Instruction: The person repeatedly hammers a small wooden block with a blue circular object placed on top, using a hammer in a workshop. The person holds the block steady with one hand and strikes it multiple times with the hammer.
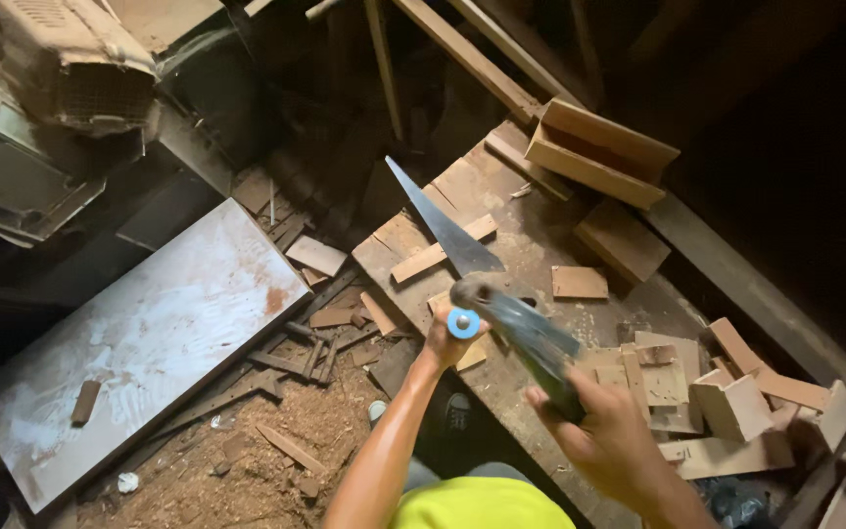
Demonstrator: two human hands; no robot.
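Looking down from the head camera, I see two hands at work over one wooden workbench. My right hand is closed around the dark handle of one handsaw, and the grey blade points up and away from me, tilted to the left, with its tip above the far left edge of the bench. My left hand rests at the near left edge of the bench, just beside the blurred middle part of the saw; it seems to press on a small pale wood piece, but I cannot tell if the fingers are closed or flat. One light blue ring shows at this hand, between it and the saw.

Under the blade lies one long wood strip, flat on the bench. One small square board lies alone to the right of the blade. At the far end I count one open wooden box frame. Near my right hand is a heap of offcuts, more than five pieces. On the floor to the left lies one big pale panel with one small brown block on it, and sawdust beside it.
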